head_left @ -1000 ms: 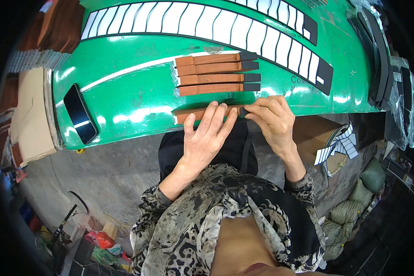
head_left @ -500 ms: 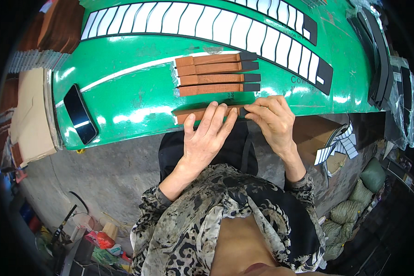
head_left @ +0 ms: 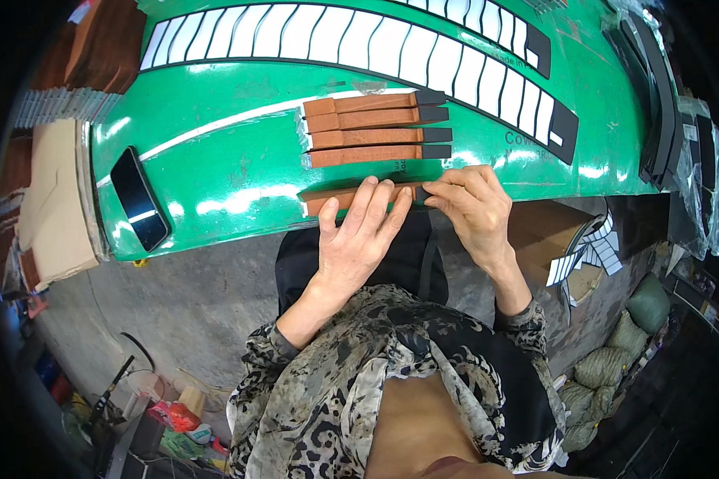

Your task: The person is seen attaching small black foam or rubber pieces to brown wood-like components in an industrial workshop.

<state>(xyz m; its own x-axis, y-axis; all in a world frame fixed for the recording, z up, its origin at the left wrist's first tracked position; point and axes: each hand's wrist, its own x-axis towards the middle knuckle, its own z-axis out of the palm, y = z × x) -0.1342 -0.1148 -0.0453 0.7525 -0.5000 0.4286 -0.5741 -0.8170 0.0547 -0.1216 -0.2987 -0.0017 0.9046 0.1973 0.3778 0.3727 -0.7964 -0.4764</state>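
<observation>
Two hands work at the near edge of a glossy green bench (head_left: 216, 160). Four brown wooden strips with black ends (head_left: 375, 129) lie stacked mid-bench; a fifth strip (head_left: 327, 199) lies beneath the left hand (head_left: 359, 235), fingers spread flat, pressing it. The right hand (head_left: 475, 209) pinches its black end. Uneven pressure could skew it. An open cardboard box (head_left: 551, 231) holds white-and-black pieces.

The green tabletop (head_left: 240, 152) is glossy and smooth, with bright glare patches. The brown strips (head_left: 367, 128) near its front edge look like matt wood with black tips. The phone (head_left: 140, 199) at its left edge has a glossy glass face; the cardboard (head_left: 52, 199) beside it is matt.
</observation>
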